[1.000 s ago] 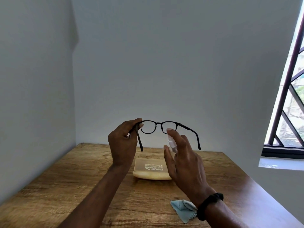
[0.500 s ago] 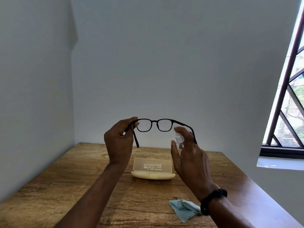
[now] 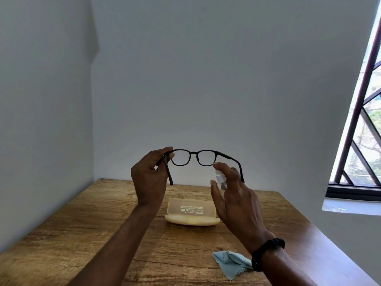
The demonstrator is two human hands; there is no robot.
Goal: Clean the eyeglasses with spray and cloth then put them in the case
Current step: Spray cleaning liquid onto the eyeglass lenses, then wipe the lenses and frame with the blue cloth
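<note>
Black-framed eyeglasses (image 3: 194, 155) with both arms unfolded are held up above the table. My left hand (image 3: 150, 178) pinches them at the left hinge. My right hand (image 3: 235, 195) grips a small white spray bottle (image 3: 220, 178), with the forefinger on its top, just below the right lens. A cream-yellow glasses case (image 3: 191, 213) stands open on the wooden table (image 3: 82, 223), beneath the hands. A light blue cloth (image 3: 231, 263) lies crumpled on the table, beside my right wrist.
White walls close the table in at the back and left. A window with dark bars (image 3: 358, 124) and a white sill (image 3: 350, 207) is on the right. A black band sits on my right wrist.
My right hand with the spray bottle drifted to the right, from in front of the right lens to just below it. The glasses rose slightly and shifted a little left.
</note>
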